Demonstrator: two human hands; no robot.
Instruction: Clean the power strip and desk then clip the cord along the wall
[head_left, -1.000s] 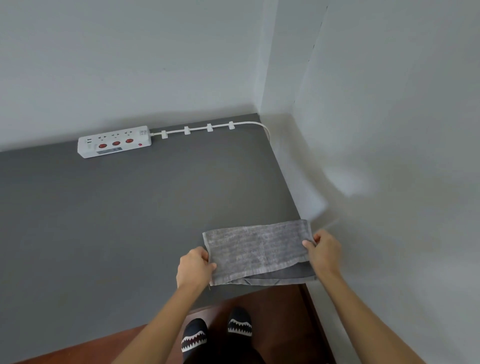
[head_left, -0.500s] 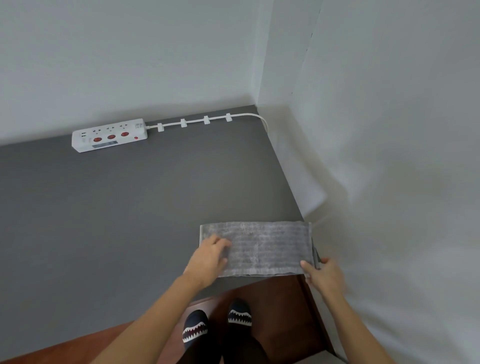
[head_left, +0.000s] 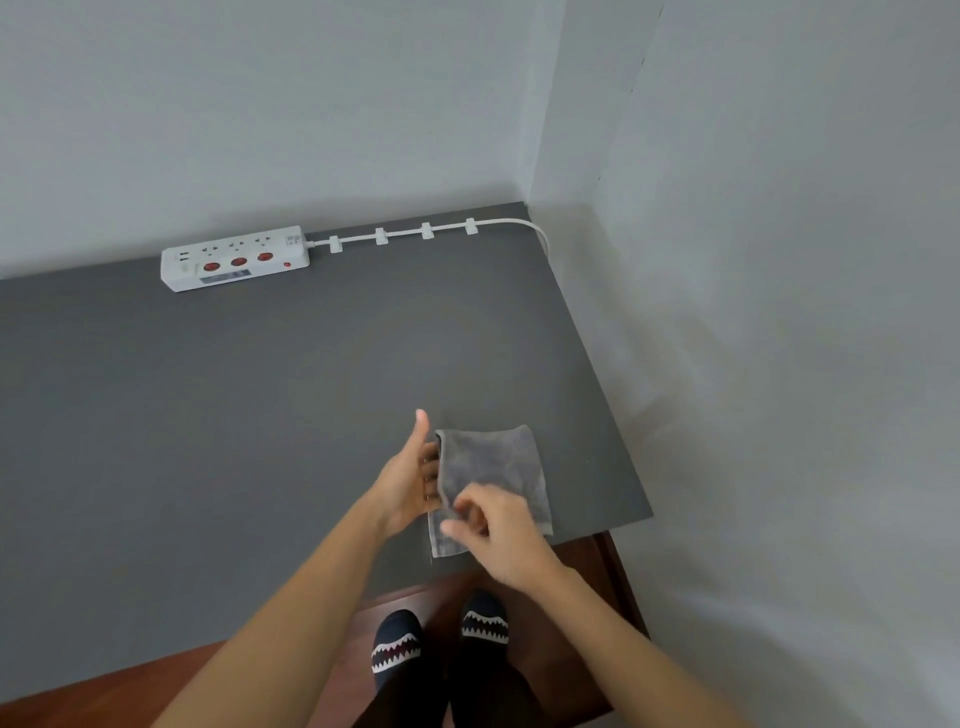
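Head view shows the cord (head_left: 405, 235) already clipped along the wall beside the power strip (head_left: 236, 257), while the left hand (head_left: 410, 480), open, steadies the folded cloth (head_left: 498, 467) near the bench (head_left: 208, 415) edge, the right hand (head_left: 498, 530) apparently pinching it

one power strip (head_left: 236, 257), four clips (head_left: 381, 236), one cloth (head_left: 493, 467), two hands (head_left: 410, 483).
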